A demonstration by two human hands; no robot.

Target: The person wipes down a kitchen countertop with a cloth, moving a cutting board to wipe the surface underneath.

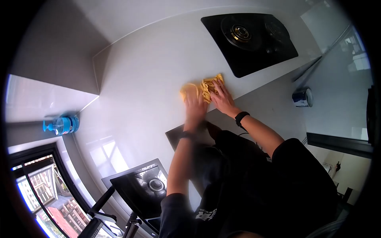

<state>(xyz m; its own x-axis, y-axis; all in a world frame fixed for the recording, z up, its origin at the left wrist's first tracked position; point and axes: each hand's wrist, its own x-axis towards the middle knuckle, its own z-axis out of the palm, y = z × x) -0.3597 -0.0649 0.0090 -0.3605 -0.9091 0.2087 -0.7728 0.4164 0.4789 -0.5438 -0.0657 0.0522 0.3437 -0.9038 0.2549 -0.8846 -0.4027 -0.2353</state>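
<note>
- Our right hand lies on the cloth, fingers extended.
- Our left hand blurs over more yellow cloth, perhaps the same piece; its grip we cannot tell.
- Cloth rests on the counter, near the hob.
- We seem mid-wipe; another stroke calls for even pressure.

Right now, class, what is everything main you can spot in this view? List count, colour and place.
Cloth: one or two pieces, cannot tell; yellow; under both hands
Countertop: one, white, across the middle
Hob: one, black, upper right
Sink: one, grey and black, lower left
Pump bottle: one, blue, left, near the window
Window: one, black-framed, lower left
Tin: one, dark and white, right
Shirt: one, black, lower right
Wristbands: two, dark, one per wrist
Left hand: one, bare, blurred, on yellow cloth
Right hand: one, bare, on yellow cloth
</note>
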